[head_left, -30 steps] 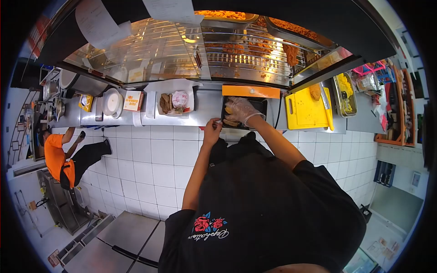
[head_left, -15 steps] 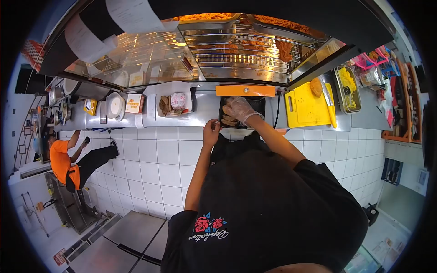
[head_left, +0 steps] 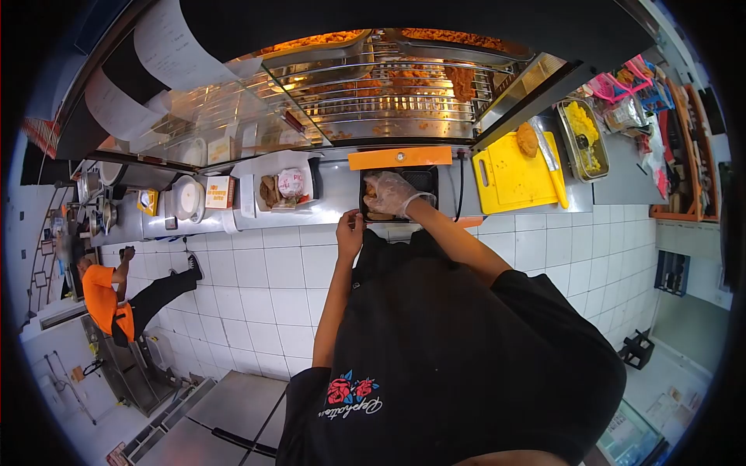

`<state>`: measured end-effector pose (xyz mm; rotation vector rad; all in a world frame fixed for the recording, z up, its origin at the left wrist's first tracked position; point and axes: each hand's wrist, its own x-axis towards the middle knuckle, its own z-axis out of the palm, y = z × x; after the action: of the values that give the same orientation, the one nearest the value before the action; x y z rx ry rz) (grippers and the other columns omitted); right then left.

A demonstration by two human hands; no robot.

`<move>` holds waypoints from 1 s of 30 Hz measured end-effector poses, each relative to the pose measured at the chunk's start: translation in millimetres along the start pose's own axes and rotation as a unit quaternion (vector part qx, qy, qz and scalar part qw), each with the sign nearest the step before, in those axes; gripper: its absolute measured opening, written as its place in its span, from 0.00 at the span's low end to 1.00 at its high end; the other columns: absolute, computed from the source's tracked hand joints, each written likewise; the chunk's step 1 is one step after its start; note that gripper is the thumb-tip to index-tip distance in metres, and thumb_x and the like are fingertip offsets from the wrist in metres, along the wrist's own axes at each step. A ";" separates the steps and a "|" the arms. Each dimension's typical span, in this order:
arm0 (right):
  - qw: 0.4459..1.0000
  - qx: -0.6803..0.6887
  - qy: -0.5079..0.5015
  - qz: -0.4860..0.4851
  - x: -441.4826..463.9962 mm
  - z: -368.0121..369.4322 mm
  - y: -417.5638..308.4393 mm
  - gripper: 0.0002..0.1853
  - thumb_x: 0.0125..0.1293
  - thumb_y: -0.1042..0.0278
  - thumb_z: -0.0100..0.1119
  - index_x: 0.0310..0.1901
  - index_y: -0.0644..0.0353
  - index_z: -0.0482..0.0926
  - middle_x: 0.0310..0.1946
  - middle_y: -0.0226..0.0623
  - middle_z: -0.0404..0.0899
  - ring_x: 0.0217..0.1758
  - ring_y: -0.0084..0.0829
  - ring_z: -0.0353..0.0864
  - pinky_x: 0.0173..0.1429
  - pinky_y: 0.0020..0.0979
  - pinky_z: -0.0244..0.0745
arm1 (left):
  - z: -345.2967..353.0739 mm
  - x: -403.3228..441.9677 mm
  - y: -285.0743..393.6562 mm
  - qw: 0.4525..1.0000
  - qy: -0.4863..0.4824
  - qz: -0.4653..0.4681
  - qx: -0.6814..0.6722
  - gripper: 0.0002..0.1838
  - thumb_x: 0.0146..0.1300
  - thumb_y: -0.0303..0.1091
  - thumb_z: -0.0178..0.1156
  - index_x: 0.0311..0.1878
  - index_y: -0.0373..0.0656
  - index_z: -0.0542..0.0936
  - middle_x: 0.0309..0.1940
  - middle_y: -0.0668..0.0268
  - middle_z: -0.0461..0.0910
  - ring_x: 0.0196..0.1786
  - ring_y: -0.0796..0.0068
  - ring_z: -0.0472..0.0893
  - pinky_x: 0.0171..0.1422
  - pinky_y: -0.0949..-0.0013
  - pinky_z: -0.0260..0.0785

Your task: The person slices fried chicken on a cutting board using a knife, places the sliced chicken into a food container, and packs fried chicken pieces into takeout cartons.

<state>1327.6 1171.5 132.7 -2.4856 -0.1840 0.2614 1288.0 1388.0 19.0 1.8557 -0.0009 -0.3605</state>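
White tiles (head_left: pixel 256 268) cover the floor below a steel counter (head_left: pixel 332 186), and along its far side stands a glass-fronted cabinet (head_left: pixel 396 101) with fried food on wire racks. My right hand (head_left: pixel 391 194), in a clear plastic glove, is down inside a black tray (head_left: pixel 425 182) at the counter's near edge, fingers curled over brown food (head_left: pixel 378 217); I cannot tell whether they grip a piece. My bare left hand (head_left: pixel 350 233) is at the tray's near left corner, fingers bent and close together, though I cannot tell whether they pinch the rim. An orange panel (head_left: pixel 423 157) lies just beyond the tray. To the right, a yellow cutting board (head_left: pixel 503 191) bears a fried piece (head_left: pixel 528 140) and a knife (head_left: pixel 557 180), with a metal pan (head_left: pixel 603 166) of yellow food farther right. On the left sits an open box with brown pieces (head_left: pixel 269 191) and a wrapped item (head_left: pixel 291 183). Well off to the far left, a co-worker (head_left: pixel 101 291) in an orange shirt stands near the counter.
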 end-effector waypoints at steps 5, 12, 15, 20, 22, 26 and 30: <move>0.999 0.007 -0.045 0.015 4.4 -1.8 -2.3 0.30 0.59 0.51 0.62 0.56 0.69 0.78 0.43 0.60 0.83 0.53 0.55 0.82 0.63 0.49 0.74 | 2.0 0.4 1.8 0.999 0.000 -0.014 -0.030 0.16 0.76 0.36 0.59 0.57 0.32 0.78 0.41 0.58 0.82 0.37 0.71 0.86 0.44 0.70 0.83; 0.996 -0.075 -0.038 -0.019 12.3 24.0 14.9 0.37 0.49 0.52 0.72 0.57 0.69 0.77 0.44 0.53 0.83 0.52 0.51 0.80 0.62 0.45 0.75 | 4.2 -2.4 9.6 0.998 0.027 -0.027 -0.043 0.15 0.75 0.36 0.61 0.55 0.34 0.80 0.36 0.61 0.82 0.36 0.73 0.84 0.42 0.70 0.79; 0.992 -0.096 -0.076 -0.030 20.8 23.7 8.3 0.31 0.49 0.55 0.71 0.51 0.68 0.80 0.42 0.53 0.83 0.51 0.51 0.81 0.61 0.44 0.76 | 7.1 -4.8 10.7 0.997 0.041 -0.024 -0.057 0.14 0.74 0.36 0.62 0.54 0.35 0.80 0.34 0.62 0.83 0.33 0.74 0.84 0.41 0.70 0.78; 0.994 -0.085 -0.053 -0.044 33.5 37.7 20.6 0.29 0.52 0.55 0.71 0.51 0.67 0.81 0.43 0.54 0.84 0.53 0.50 0.82 0.62 0.42 0.77 | 6.4 -5.8 19.4 0.996 0.046 -0.039 -0.066 0.15 0.73 0.34 0.62 0.54 0.33 0.80 0.36 0.61 0.83 0.34 0.73 0.85 0.42 0.70 0.81; 0.998 -0.023 -0.052 -0.011 34.4 26.9 20.5 0.27 0.53 0.54 0.71 0.49 0.67 0.81 0.44 0.53 0.85 0.52 0.49 0.83 0.60 0.41 0.77 | 6.2 -6.9 22.8 0.995 0.042 -0.038 -0.077 0.14 0.73 0.34 0.62 0.54 0.32 0.80 0.36 0.61 0.83 0.34 0.73 0.85 0.43 0.69 0.81; 0.981 0.177 -0.044 0.067 36.1 24.7 47.6 0.25 0.55 0.55 0.70 0.49 0.65 0.83 0.44 0.51 0.85 0.49 0.48 0.85 0.59 0.40 0.78 | 7.4 -5.5 16.8 0.997 0.044 -0.013 -0.060 0.14 0.73 0.34 0.62 0.53 0.32 0.80 0.35 0.62 0.82 0.33 0.73 0.84 0.41 0.70 0.80; 0.978 0.185 -0.037 0.092 13.5 -3.1 29.7 0.21 0.53 0.63 0.71 0.49 0.62 0.82 0.37 0.54 0.84 0.47 0.45 0.85 0.51 0.42 0.79 | 8.3 -2.2 5.5 0.997 0.045 -0.009 -0.061 0.14 0.74 0.34 0.62 0.52 0.32 0.81 0.33 0.62 0.81 0.33 0.74 0.83 0.38 0.71 0.78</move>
<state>1343.5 1148.7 115.4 -2.1241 0.0629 0.4261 1284.9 1378.9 22.4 1.7505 0.0973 -0.2839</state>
